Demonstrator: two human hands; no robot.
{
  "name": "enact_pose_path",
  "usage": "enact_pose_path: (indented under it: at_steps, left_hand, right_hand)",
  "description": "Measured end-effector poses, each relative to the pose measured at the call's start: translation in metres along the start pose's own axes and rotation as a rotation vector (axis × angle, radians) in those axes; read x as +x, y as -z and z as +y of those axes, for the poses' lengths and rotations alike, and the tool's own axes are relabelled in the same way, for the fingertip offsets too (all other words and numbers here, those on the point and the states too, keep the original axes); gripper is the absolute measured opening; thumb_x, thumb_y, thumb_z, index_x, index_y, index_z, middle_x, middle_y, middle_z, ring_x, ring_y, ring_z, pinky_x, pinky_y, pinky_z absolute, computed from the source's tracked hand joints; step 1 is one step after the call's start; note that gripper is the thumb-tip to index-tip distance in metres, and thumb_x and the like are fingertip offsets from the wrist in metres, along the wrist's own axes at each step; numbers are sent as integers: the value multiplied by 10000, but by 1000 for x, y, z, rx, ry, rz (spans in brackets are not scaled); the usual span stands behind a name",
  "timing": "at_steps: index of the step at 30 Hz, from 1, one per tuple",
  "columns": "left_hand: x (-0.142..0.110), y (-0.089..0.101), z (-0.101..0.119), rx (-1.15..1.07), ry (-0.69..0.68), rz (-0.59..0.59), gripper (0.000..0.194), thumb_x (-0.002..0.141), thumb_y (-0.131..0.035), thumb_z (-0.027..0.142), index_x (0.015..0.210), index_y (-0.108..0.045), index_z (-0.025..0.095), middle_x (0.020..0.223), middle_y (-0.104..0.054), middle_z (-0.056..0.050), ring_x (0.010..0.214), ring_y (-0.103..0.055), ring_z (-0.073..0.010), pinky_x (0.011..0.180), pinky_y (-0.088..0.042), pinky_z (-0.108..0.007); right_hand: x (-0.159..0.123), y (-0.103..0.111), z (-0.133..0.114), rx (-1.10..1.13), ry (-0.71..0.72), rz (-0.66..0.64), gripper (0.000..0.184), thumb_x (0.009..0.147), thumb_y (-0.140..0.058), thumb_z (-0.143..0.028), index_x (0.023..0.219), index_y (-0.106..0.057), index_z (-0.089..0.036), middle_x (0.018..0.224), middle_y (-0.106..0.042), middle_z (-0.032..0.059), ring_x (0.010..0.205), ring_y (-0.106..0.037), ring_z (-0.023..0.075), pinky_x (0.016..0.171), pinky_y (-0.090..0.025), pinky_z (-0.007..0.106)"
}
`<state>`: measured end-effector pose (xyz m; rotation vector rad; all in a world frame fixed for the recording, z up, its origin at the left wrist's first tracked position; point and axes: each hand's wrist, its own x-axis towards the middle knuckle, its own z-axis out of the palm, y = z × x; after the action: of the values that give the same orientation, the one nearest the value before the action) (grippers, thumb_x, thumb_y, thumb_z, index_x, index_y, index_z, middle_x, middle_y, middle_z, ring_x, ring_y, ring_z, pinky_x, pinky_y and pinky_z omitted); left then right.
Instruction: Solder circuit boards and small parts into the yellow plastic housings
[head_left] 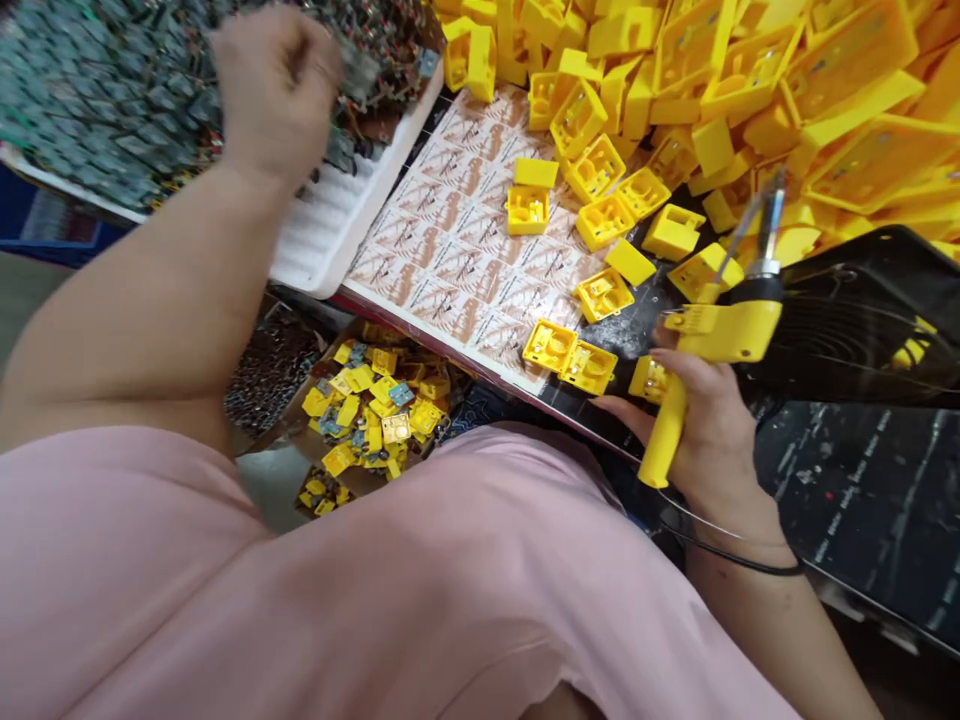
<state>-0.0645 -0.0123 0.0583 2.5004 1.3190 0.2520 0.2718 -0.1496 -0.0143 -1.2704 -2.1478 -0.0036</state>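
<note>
**Soldering gun (731,330) in R hand (720,430), L hand (274,100) at circuit boards (112,120)**

Mid-right, our R fingers wrap its handle, tip up, prob. keeping heat off us. Upper left, our L fingers curl over the white tray (322,265); can't tell if they grip anything. Open yellow cases (551,345) sit centre-right, insides up, prob. for easy reach.

Head view: bright, pale light, source out of frame. Glare patch on the black bench (637,325) near its front edge. Left hand (277,90) motion-blurred, tool tip (769,215) smeared too. Soft shadow under the bench, wide-angle stretch toward the frame edges.
</note>
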Motion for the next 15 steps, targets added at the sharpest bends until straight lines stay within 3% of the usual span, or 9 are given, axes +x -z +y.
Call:
enact_pose_path:
  at_steps: [4,6,8,10,11,13,15]
  left_hand:
    - [16,29,-5,13,6,-61,488,1036,-518,489,1343,-668,141,1158,-773,-67,1229,-617,-211,1107,-475,-368]
    - [30,43,-12,37,4,-125,440,1048,-519,410,1348,-669,127,1071,-792,-42,1088,-661,-166,1029,-496,-311]
    - [41,46,-12,89,-28,-271,345,1008,-575,283,1299,-717,163,940,-795,-1,870,-673,-130,866,-504,-253]
    - [45,33,0,195,-138,-474,273,951,-636,204,1174,-790,235,863,-783,18,740,-653,-130,782,-488,-257]
    - [45,22,8,252,-240,-569,232,940,-658,205,1101,-814,263,885,-785,10,764,-664,-149,821,-501,-289]
    - [40,-4,24,345,-447,-575,161,916,-691,219,945,-834,286,958,-782,-20,956,-690,-222,1048,-481,-430]
    - [31,-24,29,245,-596,-459,162,908,-701,235,946,-839,311,1218,-755,-41,1205,-645,-284,1209,-354,-548]
  right_hand:
    - [21,-22,-17,44,87,8,585,917,-784,-385,1418,-510,-255,941,-672,38,866,-686,260,834,-603,428]
    - [29,-35,-24,18,108,-7,493,958,-732,-417,1372,-534,-236,904,-650,36,838,-669,246,782,-591,391]
    - [33,-45,-29,3,118,-22,418,996,-681,-408,1348,-548,-225,869,-638,30,800,-654,230,731,-573,359]
    - [33,-51,-31,3,114,-30,373,1022,-644,-379,1348,-550,-225,852,-635,22,762,-646,212,697,-559,338]
    - [32,-52,-32,2,109,-29,362,1030,-633,-375,1349,-550,-226,847,-635,20,751,-647,207,684,-555,332]
    - [29,-49,-33,-3,106,-33,353,1034,-626,-385,1343,-554,-230,844,-640,16,747,-661,204,678,-562,330]
    - [27,-42,-33,7,103,-26,385,1020,-648,-434,1335,-556,-232,846,-658,10,753,-683,206,712,-590,350]
